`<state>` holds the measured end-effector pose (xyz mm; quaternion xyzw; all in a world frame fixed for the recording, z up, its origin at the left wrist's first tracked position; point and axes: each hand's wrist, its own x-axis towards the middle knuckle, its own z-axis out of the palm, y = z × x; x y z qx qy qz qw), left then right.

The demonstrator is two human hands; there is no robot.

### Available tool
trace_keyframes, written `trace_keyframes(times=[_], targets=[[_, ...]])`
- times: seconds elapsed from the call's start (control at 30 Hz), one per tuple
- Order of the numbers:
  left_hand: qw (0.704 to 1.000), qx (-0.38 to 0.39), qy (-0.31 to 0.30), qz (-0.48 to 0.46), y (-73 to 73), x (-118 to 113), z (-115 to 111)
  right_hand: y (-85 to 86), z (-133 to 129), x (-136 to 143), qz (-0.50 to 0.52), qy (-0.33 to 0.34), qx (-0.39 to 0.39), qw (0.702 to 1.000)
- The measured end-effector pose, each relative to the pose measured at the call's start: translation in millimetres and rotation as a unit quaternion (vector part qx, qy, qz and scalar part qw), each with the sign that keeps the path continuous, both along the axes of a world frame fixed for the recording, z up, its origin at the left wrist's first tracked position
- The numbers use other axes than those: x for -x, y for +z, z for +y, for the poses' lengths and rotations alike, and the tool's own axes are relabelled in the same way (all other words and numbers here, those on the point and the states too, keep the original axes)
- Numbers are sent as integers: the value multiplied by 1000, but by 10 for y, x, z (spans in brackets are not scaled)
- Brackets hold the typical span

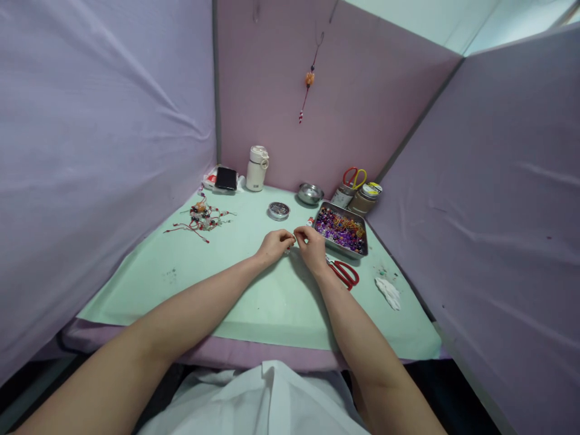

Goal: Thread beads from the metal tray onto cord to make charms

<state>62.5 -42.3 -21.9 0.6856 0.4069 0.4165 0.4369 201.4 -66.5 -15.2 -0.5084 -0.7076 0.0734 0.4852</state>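
My left hand (275, 244) and my right hand (310, 246) meet over the middle of the green tabletop, fingertips pinched close together. Whatever lies between the fingers is too small to name; a small clear bit shows just under the left fingertips. Red-handled scissors (344, 273) lie beside my right wrist, partly covered by it. Right behind the right hand stands a metal tray (343, 248) filled with purple and orange beaded strings. A round tin (279, 210) of small dark pieces sits beyond my left hand.
Beaded red cords (202, 217) lie in a heap at the left. Along the back stand a phone (226, 179), a white bottle (257, 169), a metal bowl (310, 193) and jars (365, 198). A crumpled white cloth (388, 293) lies right. A beaded cord (309, 80) hangs above.
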Motion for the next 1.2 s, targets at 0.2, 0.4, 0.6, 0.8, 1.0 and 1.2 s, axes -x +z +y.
trace_keyframes(times=[0.2,0.4,0.6,0.8,1.0,1.2], targets=[[994,75,21,-75,-64,-45,17,1,-1,117,131,-1,34,991],[978,122,19,-169,-35,-48,10,-2,38,75,265,30,127,955],[984,77,39,-155,-73,-28,44,23,15,47,304,41,184,934],[988,74,48,-130,-98,-22,45,19,17,20,295,34,230,927],[987,93,41,-123,-17,-22,-20,22,17,-20,287,30,251,924],[989,75,30,-123,6,-29,-33,-8,28,-43,274,40,268,923]])
